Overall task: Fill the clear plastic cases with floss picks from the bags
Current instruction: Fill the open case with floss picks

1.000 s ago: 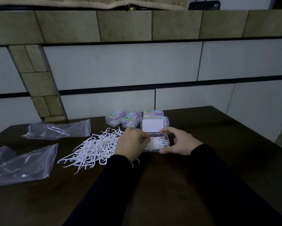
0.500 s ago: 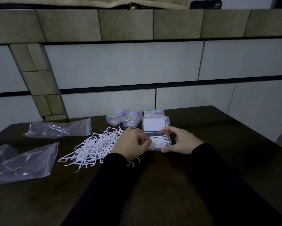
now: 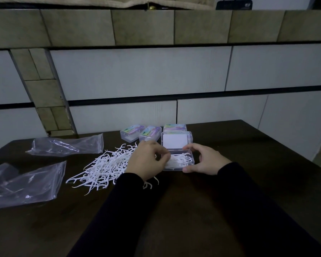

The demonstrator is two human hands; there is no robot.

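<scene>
Picks (image 3: 180, 160) half-fill the open case (image 3: 190, 165); right hand (image 3: 205, 160) grips its three o'clock end, left hand (image 3: 146, 162) pinches picks at nine.

One head-worn view looks forward and down from the near edge of the dark wooden table (image 3: 230, 210), close above it, facing the far tiled wall (image 3: 137, 75).

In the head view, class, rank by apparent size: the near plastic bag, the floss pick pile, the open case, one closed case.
1. near plastic bag
2. floss pick pile
3. open case
4. closed case
Nearness enlarges the bag, so its lead over the pile is unsure.
</scene>
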